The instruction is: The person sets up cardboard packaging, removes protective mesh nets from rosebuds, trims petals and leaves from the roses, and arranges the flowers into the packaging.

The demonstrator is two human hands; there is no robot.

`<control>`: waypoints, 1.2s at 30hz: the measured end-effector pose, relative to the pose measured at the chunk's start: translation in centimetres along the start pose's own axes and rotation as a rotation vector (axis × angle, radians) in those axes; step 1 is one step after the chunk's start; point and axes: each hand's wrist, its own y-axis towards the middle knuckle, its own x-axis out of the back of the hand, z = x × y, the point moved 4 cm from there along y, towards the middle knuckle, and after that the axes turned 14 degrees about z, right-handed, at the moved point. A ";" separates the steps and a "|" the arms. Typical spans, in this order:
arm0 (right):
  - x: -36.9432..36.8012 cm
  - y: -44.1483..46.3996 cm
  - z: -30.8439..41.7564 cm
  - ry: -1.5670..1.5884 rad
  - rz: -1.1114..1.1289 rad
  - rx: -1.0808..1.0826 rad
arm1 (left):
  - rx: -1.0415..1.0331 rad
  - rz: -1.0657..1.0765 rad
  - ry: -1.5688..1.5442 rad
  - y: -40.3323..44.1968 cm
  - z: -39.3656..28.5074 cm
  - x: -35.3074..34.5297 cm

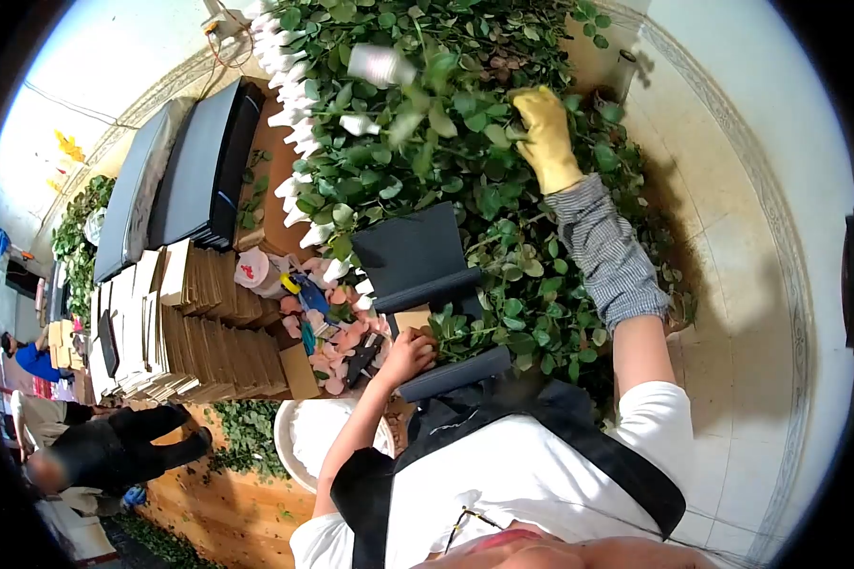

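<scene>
My right hand point(547, 142), in a yellow glove with a grey checked sleeve, is closed round leafy stems at the upper right of the pile. A rose stem with a white-wrapped head point(381, 66) shows blurred to its left. My bare left hand point(411, 355) rests at the near edge of a black folded sheet point(413, 251), beside a tan cardboard piece point(411, 319) and green leaves. Its fingertips are partly hidden, so its grip is unclear. The large leafy pile point(503, 218) spreads beneath and around my right hand, with white-wrapped heads point(299, 123) along its left side.
Stacked cardboard sleeves point(223, 356) and black sheets point(199, 171) stand left. Pink petals point(337, 356), a pink-and-white roll point(253, 269) and tools lie between. A white bin point(323, 436) stands below the table. Two other people point(114, 441) point(36, 360) are at the far left.
</scene>
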 end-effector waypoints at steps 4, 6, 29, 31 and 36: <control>5.5 -2.5 5.3 -0.277 0.086 0.037 | 0.030 0.030 -0.034 0.0 0.1 0.1; 6.7 -5.6 8.6 -0.352 0.124 0.171 | 0.017 0.002 -0.041 0.0 0.5 -0.5; -3.5 -15.7 6.3 0.435 0.525 -0.182 | 0.080 -0.113 0.199 0.0 -2.0 1.6; -2.2 -10.1 7.3 0.351 0.241 -0.134 | 0.137 -0.093 0.170 0.1 -1.6 1.3; -9.2 -5.4 2.0 -0.366 0.271 -0.139 | 0.149 -0.091 0.265 0.1 -2.1 1.9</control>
